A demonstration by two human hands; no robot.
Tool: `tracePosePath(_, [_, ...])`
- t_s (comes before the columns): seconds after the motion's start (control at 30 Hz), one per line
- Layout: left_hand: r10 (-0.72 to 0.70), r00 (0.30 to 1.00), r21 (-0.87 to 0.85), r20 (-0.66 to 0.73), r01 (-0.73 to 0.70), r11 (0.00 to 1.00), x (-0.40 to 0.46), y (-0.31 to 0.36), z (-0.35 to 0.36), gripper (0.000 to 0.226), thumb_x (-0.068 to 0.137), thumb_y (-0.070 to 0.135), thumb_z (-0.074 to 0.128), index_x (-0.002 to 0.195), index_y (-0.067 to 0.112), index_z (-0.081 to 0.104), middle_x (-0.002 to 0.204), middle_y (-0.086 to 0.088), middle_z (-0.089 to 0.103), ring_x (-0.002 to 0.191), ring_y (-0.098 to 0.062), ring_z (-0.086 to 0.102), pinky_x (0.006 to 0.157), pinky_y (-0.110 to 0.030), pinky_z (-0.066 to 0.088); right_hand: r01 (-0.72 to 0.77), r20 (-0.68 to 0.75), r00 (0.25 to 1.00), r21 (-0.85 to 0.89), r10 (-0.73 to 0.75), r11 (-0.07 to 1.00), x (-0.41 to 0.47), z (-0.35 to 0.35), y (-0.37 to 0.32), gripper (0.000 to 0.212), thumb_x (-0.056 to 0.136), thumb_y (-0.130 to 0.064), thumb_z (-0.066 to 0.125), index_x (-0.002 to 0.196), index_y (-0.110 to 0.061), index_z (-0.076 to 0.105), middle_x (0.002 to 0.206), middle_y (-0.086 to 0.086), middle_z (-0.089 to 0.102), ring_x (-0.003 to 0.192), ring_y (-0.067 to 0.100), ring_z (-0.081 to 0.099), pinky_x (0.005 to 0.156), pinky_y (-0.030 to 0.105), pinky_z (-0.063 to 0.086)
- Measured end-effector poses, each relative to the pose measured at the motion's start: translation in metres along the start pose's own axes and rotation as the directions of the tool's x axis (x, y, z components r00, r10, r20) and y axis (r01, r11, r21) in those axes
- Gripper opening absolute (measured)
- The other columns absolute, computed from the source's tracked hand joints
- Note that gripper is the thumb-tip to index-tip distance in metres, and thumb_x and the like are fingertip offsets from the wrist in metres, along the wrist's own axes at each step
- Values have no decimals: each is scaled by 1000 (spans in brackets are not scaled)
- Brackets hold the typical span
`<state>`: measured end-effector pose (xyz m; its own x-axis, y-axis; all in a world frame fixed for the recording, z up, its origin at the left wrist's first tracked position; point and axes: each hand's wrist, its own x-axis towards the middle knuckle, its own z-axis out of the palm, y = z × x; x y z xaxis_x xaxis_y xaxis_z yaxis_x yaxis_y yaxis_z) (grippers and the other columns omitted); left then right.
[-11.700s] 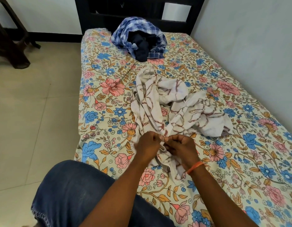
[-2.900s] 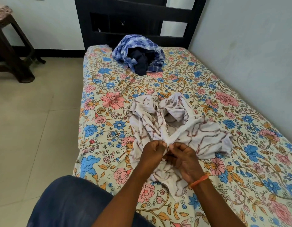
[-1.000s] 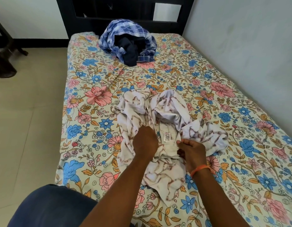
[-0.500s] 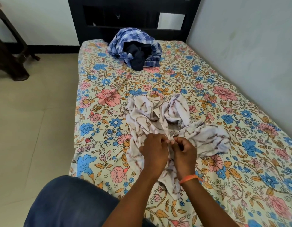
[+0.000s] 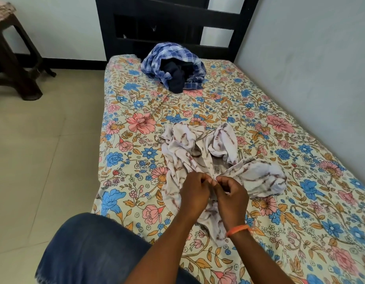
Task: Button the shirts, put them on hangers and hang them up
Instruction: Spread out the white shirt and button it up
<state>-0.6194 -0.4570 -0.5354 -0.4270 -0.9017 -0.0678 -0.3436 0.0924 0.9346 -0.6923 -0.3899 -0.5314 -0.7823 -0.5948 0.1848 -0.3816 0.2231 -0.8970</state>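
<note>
A crumpled white shirt with brown streaks lies on the floral bed sheet, its inner label showing near the collar. My left hand and my right hand meet at the shirt's front edge, each pinching the cloth between thumb and fingers. An orange band circles my right wrist. At the head of the bed sits a heap with a blue checked shirt wrapped around a dark navy garment. No hanger is in view.
A black wooden headboard stands behind the heap. The wall runs along the bed's right side. A dark stool stands on the tiled floor at the left. My knee in blue denim rests at the bed's near edge.
Both hands have moved a little up the white shirt's front edge and stay pinched together on it. A second ago they were apart, spreading the cloth open.
</note>
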Motion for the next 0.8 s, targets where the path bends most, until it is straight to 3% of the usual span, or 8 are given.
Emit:
tracePosePath(0.1, [11,1000,0,21,-11,1000,1,-1,-1,25,80,22,50,58,28,60,63,10,66,65,-3,62,68,-35,54,62,-21,998,-38,-62,997,-2,-1,2,10,85,-8,75,93,-15,73,81,-14,68,80,-2,66,65,10,49])
tracePosePath(0.2, [30,999,10,42,-31,999,4,-5,-1,27,83,19,52,59,26,62,65,7,67,66,-6,64,69,-37,54,193,-8,981,-104,-195,976,-5,-5,2,27,86,-7,74,112,-14,67,82,-12,69,77,1,67,63,20,54])
tracePosePath(0.3, [15,997,-8,72,-14,1000,6,-6,-3,30,91,13,56,65,24,66,69,3,69,69,-10,65,71,-32,52,302,43,953,-197,-300,933,-5,-8,1,42,88,-9,74,127,-14,60,85,-4,72,74,10,69,63,27,57])
tracePosePath(0.4, [-43,995,-106,95,54,993,6,-7,-4,25,94,13,56,76,15,73,75,-1,72,71,-13,68,69,-27,51,317,53,948,-207,-313,925,-3,-8,-2,45,86,-8,75,127,-14,59,84,-5,73,73,9,70,63,30,59])
tracePosePath(0.5, [-72,994,-162,87,85,983,6,-7,-4,29,95,13,56,72,11,72,66,-4,69,61,-16,65,61,-26,48,237,41,971,-56,-235,970,-2,-9,-8,38,84,-3,75,117,-16,63,80,-15,70,72,-1,69,66,17,56])
tracePosePath(0.6, [-90,994,-193,63,101,976,6,-6,-6,37,94,13,58,58,17,63,53,0,57,48,-9,50,54,-24,40,16,66,997,156,-27,988,1,-10,-8,34,84,2,70,108,-20,64,77,-2,75,75,11,73,70,29,59])
tracePosePath(0.7, [-123,990,-184,63,133,974,5,-3,-5,25,92,15,62,68,13,70,59,-1,63,50,-7,55,54,-21,44,-86,76,995,232,71,969,5,-13,-5,38,79,5,75,104,-20,62,78,3,76,74,20,74,71,39,61])
tracePosePath(0.8, [-147,988,-189,52,154,970,4,1,-5,18,91,15,63,77,15,74,71,-1,71,58,-9,63,56,-23,50,-85,46,996,230,76,970,5,-14,-4,38,74,4,80,98,-18,61,76,3,75,71,16,73,65,28,60])
